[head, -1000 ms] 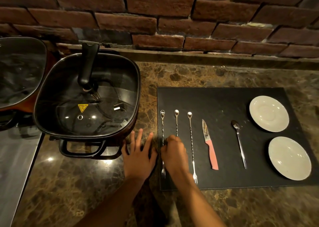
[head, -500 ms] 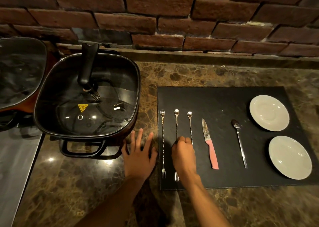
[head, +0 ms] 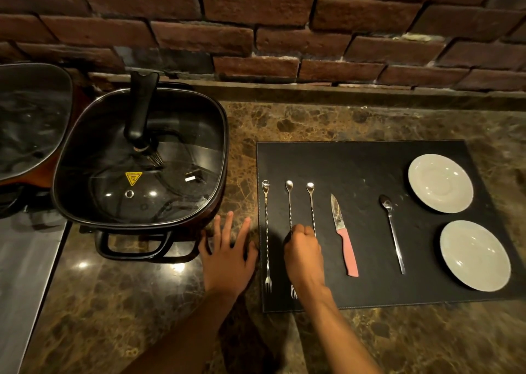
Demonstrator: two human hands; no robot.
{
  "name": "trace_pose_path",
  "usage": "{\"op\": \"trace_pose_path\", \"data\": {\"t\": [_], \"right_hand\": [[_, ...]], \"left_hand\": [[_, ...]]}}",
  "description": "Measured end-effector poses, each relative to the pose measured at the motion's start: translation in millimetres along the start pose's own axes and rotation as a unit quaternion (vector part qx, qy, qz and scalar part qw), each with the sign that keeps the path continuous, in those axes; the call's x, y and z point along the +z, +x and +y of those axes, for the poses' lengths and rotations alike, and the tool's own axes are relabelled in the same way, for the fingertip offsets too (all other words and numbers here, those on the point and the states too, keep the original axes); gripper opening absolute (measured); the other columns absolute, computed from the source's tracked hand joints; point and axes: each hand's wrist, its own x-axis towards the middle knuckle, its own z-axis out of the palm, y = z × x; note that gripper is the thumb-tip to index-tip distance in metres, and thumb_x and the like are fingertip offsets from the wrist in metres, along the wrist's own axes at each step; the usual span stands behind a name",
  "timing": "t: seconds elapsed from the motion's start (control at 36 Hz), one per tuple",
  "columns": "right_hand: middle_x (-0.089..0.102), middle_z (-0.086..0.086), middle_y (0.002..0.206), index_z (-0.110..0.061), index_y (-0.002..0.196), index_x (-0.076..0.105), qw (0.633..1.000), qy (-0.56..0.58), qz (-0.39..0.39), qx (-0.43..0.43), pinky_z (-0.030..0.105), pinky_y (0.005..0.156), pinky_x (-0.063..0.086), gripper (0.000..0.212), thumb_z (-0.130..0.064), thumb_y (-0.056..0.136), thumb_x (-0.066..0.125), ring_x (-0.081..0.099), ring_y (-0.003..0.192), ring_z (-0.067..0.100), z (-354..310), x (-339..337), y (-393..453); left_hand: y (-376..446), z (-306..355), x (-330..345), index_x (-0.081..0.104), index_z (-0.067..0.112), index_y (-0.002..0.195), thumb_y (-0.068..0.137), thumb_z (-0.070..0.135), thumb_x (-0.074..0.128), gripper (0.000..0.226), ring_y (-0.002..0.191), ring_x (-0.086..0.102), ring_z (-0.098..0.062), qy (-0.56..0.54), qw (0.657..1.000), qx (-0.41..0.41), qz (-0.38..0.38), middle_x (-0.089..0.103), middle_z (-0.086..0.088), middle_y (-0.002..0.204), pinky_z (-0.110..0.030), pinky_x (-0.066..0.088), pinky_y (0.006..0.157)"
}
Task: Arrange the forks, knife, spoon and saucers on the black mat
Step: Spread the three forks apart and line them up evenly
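A black mat [head: 370, 168] lies on the marble counter. Three long twisted forks lie side by side on its left part: the left fork [head: 267, 231], the middle fork [head: 289, 203] and the right fork [head: 311, 205]. My right hand [head: 303, 251] is curled over the right fork's lower half and pinches its stem, hiding its tines. To the right lie a pink-handled knife [head: 344, 237], a spoon [head: 392, 231] and two white saucers, one at the back [head: 440, 183] and one at the front [head: 474, 255]. My left hand [head: 227, 254] rests flat on the counter beside the mat's left edge.
A square black electric pan [head: 136, 160] with a glass lid and an upright handle stands left of the mat, close to my left hand. Another dark lidded pan [head: 28, 123] sits at the far left. A brick wall [head: 284, 32] runs along the back.
My right hand has moved from the middle fork to the right fork, so the middle fork's tines now show. My left hand has stayed flat on the counter.
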Motion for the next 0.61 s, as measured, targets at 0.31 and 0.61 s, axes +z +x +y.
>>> {"op": "trace_pose_path", "data": {"t": [0.31,0.61], "right_hand": [[0.052,0.008,0.117,-0.011,0.116,0.055,0.999,-0.014,0.036,0.008,0.042,0.083,0.052,0.025,-0.018,0.092,0.053,0.059,0.1,0.031,11.8,-19.8,-5.9],[0.056,0.012,0.113,-0.005,0.115,0.058,0.998,0.017,0.047,0.028,0.035,0.084,0.048,0.023,-0.004,0.092,0.055,0.06,0.097,0.029,40.0,-21.4,-11.6]], "left_hand": [[0.8,-3.2,6.5,0.022,0.045,0.157,0.099,0.056,0.03,0.06,0.159,0.008,-0.027,0.003,1.0,0.003,-0.002,0.015,-0.002,0.171,-0.065,0.024,0.116],[2.3,-5.5,11.8,0.017,0.046,0.158,0.099,0.056,0.03,0.061,0.159,0.005,-0.025,0.016,1.0,0.001,-0.002,0.011,0.0,0.172,-0.063,0.022,0.116]]}}
